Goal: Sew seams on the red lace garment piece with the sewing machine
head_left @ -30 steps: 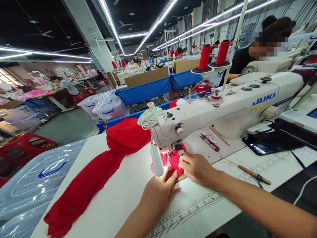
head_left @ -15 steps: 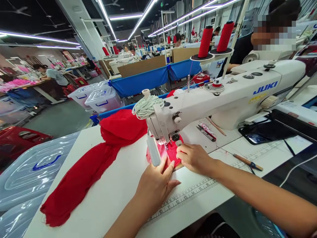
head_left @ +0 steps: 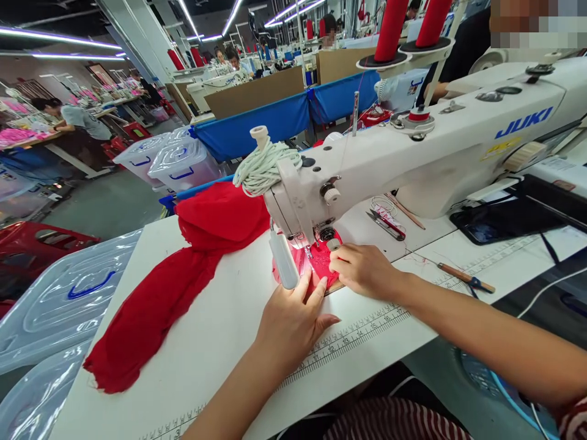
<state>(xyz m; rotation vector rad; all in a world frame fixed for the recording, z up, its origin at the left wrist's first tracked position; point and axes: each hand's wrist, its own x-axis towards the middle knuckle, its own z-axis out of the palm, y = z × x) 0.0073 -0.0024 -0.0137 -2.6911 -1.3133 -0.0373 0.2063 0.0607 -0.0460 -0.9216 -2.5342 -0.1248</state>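
Note:
A small red fabric piece (head_left: pixel 323 261) lies under the needle of the white sewing machine (head_left: pixel 358 183), lit by a small lamp (head_left: pixel 283 260). My left hand (head_left: pixel 293 315) rests flat with fingers stretched out, its fingertips on the near edge of the fabric. On the right side of the piece my right hand (head_left: pixel 360 269) has its fingers curled and pinched at the fabric's edge, close by the needle. A long strip of red cloth (head_left: pixel 151 305) trails over the left of the white table (head_left: pixel 202 354), with a wider bunched part behind.
Right of the needle lie thread snips (head_left: pixel 386 225), a wooden-handled awl (head_left: pixel 465 277) and a dark phone (head_left: pixel 488 220). A printed ruler (head_left: pixel 346 343) runs along the table's front. Clear plastic boxes (head_left: pixel 82 299) stand at the left. Red thread cones (head_left: pixel 389 30) rise behind the machine.
The camera view has tilted down and come a little closer. Both hands keep nearly the same places on the red fabric, and the loose red cloth lies as before.

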